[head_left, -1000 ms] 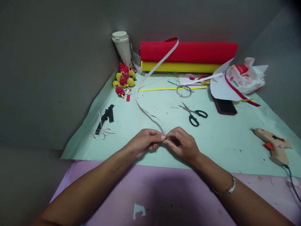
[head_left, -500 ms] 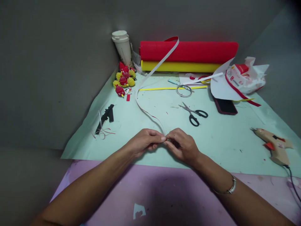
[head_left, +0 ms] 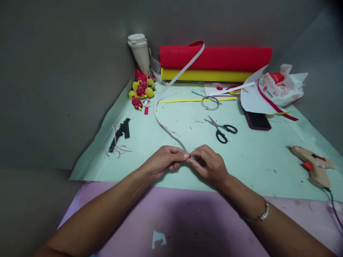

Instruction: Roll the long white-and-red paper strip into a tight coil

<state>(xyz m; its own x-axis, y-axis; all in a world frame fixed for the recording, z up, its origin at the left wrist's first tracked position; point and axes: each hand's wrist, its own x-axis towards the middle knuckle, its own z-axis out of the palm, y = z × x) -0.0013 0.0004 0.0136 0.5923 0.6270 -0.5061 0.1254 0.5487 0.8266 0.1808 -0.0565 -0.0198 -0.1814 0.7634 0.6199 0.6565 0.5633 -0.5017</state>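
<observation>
My left hand (head_left: 164, 161) and my right hand (head_left: 209, 165) meet fingertip to fingertip over the pale green sheet (head_left: 150, 157). Both pinch the near end of a long paper strip (head_left: 171, 80), white on one side and red on the other. A bit of red shows between the fingertips. From there the strip curves away over the sheet and rises up across the red roll (head_left: 230, 57) at the back. A bangle sits on my right wrist.
Black-handled scissors (head_left: 222, 129), a wire ring (head_left: 210, 102), a yellow strip (head_left: 182, 101) and a dark phone (head_left: 256, 120) lie beyond my hands. Glue gun (head_left: 312, 165) at right, small red and yellow paper balls (head_left: 141, 90) and a white cup (head_left: 139, 51) at back left, yellow roll (head_left: 206, 75), plastic bag (head_left: 282, 89).
My hands stay together at the strip's end with only slight finger movement; the view has shifted a little.
</observation>
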